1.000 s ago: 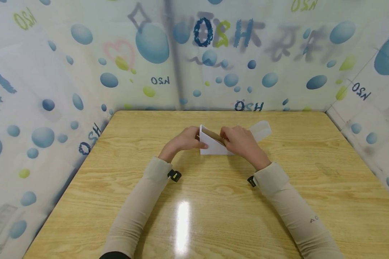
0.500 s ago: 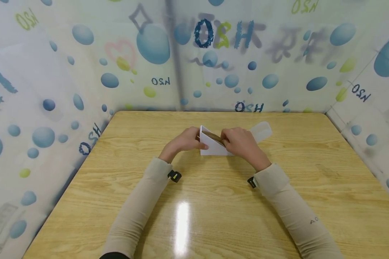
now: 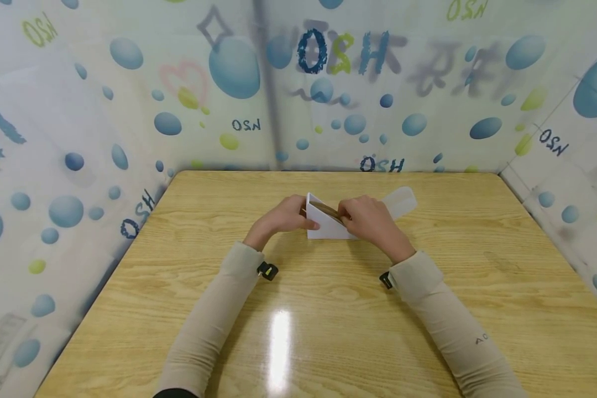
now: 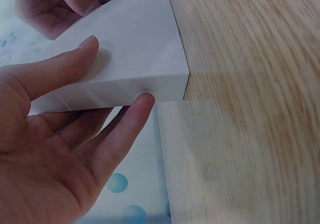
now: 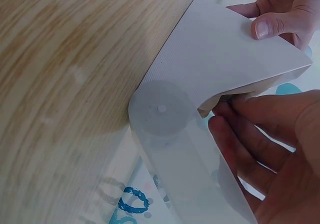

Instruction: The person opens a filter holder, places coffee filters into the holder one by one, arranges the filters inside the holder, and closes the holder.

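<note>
A white box (image 3: 324, 228) with a slanted open edge stands on the table. Brown paper-like material (image 3: 328, 210) shows inside the opening. My left hand (image 3: 289, 214) grips the box's left end, thumb on the near face and other fingers around the end wall. At the slanted edge my right hand (image 3: 370, 218) pinches the brown material (image 5: 209, 105) between thumb and fingers; the fingertips are partly hidden. A translucent rounded flap (image 3: 400, 202) extends to the right behind that hand. Its round end, with a small pivot dot, lies against the box in the right wrist view.
The wood-grain table (image 3: 328, 320) reaches a patterned curtain wall (image 3: 318, 127) at the back and on both sides. A bright light reflection lies on its near part. Small black wrist devices (image 3: 267, 270) sit at both cuffs.
The brown material looks slightly lower and more bent inside the opening than one second ago. Both hands and the box stay almost in place.
</note>
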`<state>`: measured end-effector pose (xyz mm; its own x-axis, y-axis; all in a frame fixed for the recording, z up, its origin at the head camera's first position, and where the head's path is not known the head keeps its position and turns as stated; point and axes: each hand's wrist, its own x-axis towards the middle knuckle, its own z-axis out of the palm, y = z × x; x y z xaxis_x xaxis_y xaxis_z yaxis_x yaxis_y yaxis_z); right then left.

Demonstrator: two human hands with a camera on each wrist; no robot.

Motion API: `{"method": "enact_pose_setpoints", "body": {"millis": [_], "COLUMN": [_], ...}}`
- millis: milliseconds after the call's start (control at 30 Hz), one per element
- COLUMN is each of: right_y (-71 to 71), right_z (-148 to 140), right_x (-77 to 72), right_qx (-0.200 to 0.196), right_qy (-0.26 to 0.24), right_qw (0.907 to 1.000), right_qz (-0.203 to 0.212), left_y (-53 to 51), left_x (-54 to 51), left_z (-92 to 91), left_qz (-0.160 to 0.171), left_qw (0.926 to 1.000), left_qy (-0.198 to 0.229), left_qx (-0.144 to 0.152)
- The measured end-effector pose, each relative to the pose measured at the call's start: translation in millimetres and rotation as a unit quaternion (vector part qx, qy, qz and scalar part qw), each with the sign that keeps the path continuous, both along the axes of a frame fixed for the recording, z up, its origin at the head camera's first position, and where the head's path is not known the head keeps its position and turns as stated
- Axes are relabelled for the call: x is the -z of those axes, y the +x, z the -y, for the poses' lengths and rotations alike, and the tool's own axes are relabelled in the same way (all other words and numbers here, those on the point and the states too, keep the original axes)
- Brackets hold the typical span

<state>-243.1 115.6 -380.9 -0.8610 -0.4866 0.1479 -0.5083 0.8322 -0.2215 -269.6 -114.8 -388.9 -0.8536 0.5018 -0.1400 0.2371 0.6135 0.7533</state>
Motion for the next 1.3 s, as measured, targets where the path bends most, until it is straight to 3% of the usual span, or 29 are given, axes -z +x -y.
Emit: {"method": "enact_pose_setpoints", "body": {"millis": [500, 1300], "right_y": [1.2, 3.5], "right_z": [-1, -21], "right_x": [-0.4, -23.6], "right_qx": [0.005, 0.016], "right_qy": [-0.008, -0.046], "right_qw": [0.9997, 0.9984], "right_qz": [-0.023, -0.027], "left_y": [-0.4, 0.8], "left_x": [1.9, 0.6], "left_z": [0.5, 0.4], "left_qz": [-0.003, -0.008], "left_qw": [1.0, 1.0], "left_qy": [0.002, 0.001], "left_qx": [0.003, 0.004]}}
